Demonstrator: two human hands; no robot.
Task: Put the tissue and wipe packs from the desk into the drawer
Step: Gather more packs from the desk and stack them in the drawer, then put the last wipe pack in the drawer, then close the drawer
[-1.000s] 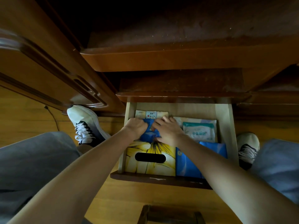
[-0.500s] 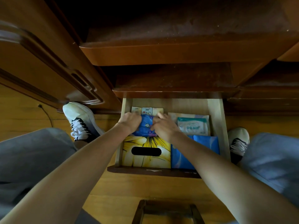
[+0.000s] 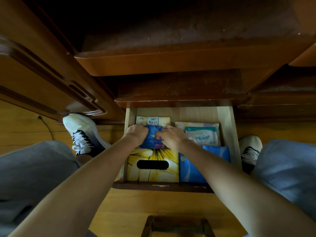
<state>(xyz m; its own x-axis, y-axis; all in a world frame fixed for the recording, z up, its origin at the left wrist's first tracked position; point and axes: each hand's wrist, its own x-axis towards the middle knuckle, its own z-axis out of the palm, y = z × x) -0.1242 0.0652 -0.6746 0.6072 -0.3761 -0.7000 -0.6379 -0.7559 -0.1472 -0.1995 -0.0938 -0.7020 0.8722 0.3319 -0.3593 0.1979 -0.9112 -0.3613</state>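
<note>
The pale wooden drawer [image 3: 226, 127] stands pulled out below the dark desk. Inside it, both hands grip a small blue tissue pack [image 3: 153, 136]: my left hand [image 3: 136, 134] on its left side, my right hand [image 3: 172, 138] on its right. The pack sits in the drawer's left half, between a yellow tissue box [image 3: 153, 165] in front and a row of small pale packs [image 3: 153, 120] at the back. A white wipe pack [image 3: 201, 135] lies at the back right, a blue pack [image 3: 191, 168] at the front right, partly under my right forearm.
A carved cabinet door [image 3: 51, 79] slopes along the left. My white shoes [image 3: 82, 132] rest on the wooden floor on either side of the drawer, with grey trouser legs [image 3: 34, 168] nearer. A dark wooden stool frame [image 3: 176, 224] shows at the bottom edge.
Both hands stay on the blue pack and have curled tighter around it, drawing closer together. The view has shifted slightly.
</note>
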